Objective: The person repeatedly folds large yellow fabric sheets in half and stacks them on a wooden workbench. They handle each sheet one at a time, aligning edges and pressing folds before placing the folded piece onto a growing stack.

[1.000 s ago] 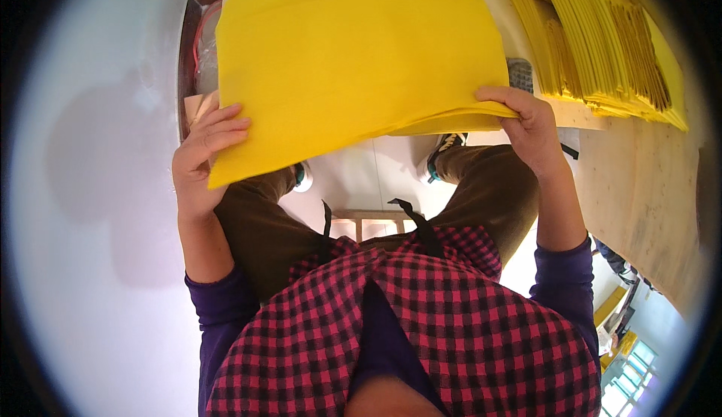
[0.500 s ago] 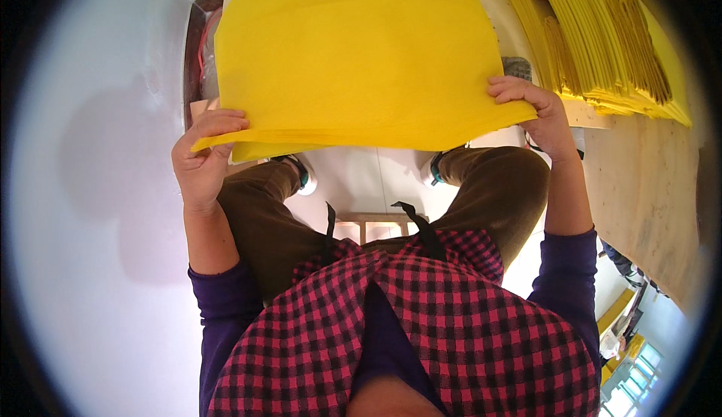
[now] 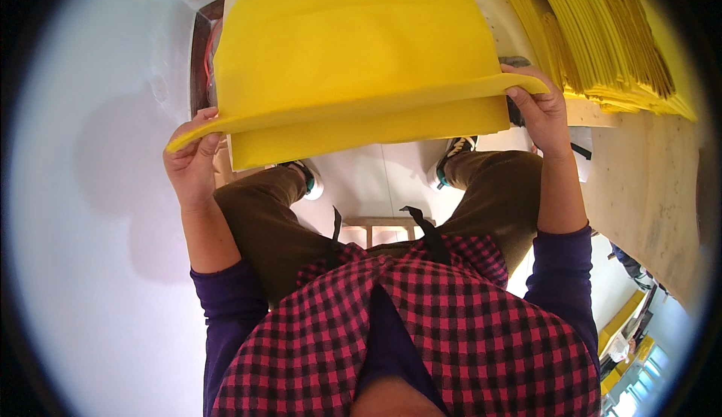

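Hands grip a large yellow foam sheet at its two near corners, holding it up in front of the seated person so that it fills the view from about 10 o'clock round to 1 o'clock. The left hand, at 9 o'clock, is closed on the sheet's left corner, thumb over the near edge and fingers curled under it. The right hand, at 2 o'clock, pinches the right corner, fingers folded over the rim. The near edge sags in a shallow curve between the two hands, and a second yellow layer hangs just below it.

At 1 to 2 o'clock, beyond the right hand, a stack of yellow sheets lies on a wooden worktop, its edges fanned out. Below the sheet, brown trousers and two shoes show above a pale floor; a red-and-black checked shirt with purple sleeves fills 6 o'clock.
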Demonstrator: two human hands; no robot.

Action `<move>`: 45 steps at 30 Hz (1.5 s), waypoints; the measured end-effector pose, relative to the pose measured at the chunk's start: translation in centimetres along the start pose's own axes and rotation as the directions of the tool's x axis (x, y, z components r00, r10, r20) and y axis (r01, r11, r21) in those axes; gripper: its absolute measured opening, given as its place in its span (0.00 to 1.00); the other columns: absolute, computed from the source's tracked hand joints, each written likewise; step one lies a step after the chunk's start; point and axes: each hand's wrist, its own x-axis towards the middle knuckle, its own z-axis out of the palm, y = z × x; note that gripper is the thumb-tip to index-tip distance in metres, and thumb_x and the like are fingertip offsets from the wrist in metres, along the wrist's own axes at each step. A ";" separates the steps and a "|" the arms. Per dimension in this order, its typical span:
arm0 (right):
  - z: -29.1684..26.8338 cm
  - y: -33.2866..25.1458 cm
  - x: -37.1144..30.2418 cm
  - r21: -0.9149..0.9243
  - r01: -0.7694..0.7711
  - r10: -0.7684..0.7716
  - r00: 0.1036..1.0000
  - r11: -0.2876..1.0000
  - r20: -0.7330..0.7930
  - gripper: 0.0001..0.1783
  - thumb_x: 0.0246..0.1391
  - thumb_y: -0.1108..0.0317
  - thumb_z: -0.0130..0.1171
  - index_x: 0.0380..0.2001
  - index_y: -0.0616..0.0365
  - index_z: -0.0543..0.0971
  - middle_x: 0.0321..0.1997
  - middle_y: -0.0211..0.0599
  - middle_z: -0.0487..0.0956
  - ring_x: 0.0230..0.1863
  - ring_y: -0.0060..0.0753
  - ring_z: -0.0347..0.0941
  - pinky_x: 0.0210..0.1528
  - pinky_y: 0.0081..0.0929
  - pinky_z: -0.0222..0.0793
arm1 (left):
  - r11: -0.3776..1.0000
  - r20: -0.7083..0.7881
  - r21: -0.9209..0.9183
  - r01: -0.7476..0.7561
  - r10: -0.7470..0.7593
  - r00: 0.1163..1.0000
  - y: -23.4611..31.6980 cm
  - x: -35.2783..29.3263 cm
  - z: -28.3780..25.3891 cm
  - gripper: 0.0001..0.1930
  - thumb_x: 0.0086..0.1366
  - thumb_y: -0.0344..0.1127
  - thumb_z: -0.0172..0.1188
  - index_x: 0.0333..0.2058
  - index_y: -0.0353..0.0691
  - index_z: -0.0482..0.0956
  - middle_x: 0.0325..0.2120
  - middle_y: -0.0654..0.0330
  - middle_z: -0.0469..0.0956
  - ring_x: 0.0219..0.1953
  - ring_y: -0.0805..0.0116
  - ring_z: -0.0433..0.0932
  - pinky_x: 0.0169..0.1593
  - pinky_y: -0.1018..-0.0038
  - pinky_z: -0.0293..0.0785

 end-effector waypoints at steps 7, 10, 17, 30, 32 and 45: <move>0.8 0.0 0.7 0.041 -0.145 0.148 0.986 0.989 -0.075 0.13 0.59 0.73 0.57 0.47 0.64 0.75 0.41 0.29 0.79 0.43 0.18 0.72 0.49 0.19 0.68 | 0.987 -0.096 -0.008 0.160 -0.160 0.982 0.1 0.7 0.7 0.12 0.63 0.21 0.57 0.46 0.29 0.77 0.42 0.56 0.80 0.44 0.70 0.78 0.51 0.75 0.71; 1.1 -0.3 1.3 0.080 -0.188 0.193 0.979 0.979 -0.071 0.15 0.59 0.73 0.57 0.49 0.65 0.73 0.42 0.31 0.80 0.43 0.19 0.74 0.48 0.20 0.69 | 0.967 -0.125 -0.038 0.251 -0.254 0.959 0.2 1.2 1.5 0.13 0.64 0.22 0.56 0.47 0.29 0.76 0.41 0.56 0.80 0.44 0.71 0.78 0.51 0.76 0.71; 2.5 0.7 2.0 0.106 -0.160 0.178 0.964 0.981 -0.197 0.18 0.58 0.74 0.58 0.52 0.65 0.72 0.40 0.34 0.81 0.38 0.17 0.74 0.42 0.17 0.70 | 0.952 -0.169 -0.085 0.296 -0.306 0.937 0.7 1.6 3.1 0.17 0.63 0.21 0.55 0.52 0.30 0.71 0.39 0.57 0.81 0.43 0.72 0.78 0.50 0.77 0.72; 2.7 1.2 2.4 -0.216 -0.219 0.152 0.945 0.951 -0.291 0.22 0.51 0.72 0.64 0.51 0.58 0.73 0.25 0.29 0.78 0.24 0.17 0.70 0.30 0.17 0.67 | 0.913 -0.242 0.261 0.314 -0.253 0.937 1.2 1.0 4.2 0.27 0.60 0.22 0.59 0.59 0.35 0.67 0.19 0.73 0.63 0.23 0.84 0.62 0.32 0.88 0.58; 2.8 1.0 2.4 -0.272 -0.223 0.139 0.945 0.936 -0.295 0.22 0.51 0.71 0.64 0.51 0.59 0.73 0.25 0.30 0.79 0.25 0.18 0.71 0.31 0.17 0.68 | 0.923 -0.235 0.228 0.309 -0.256 0.938 0.8 0.9 4.1 0.27 0.60 0.22 0.59 0.58 0.36 0.67 0.20 0.73 0.64 0.24 0.85 0.63 0.32 0.87 0.59; 13.4 -7.2 1.1 -0.685 0.383 -0.248 0.924 0.620 0.292 0.41 0.56 0.47 0.54 0.65 0.61 0.58 0.70 0.45 0.58 0.71 0.45 0.50 0.71 0.42 0.43 | 0.927 -0.207 0.236 0.292 -0.246 0.947 0.1 0.8 3.5 0.24 0.60 0.24 0.61 0.56 0.38 0.71 0.20 0.73 0.61 0.25 0.84 0.60 0.31 0.86 0.57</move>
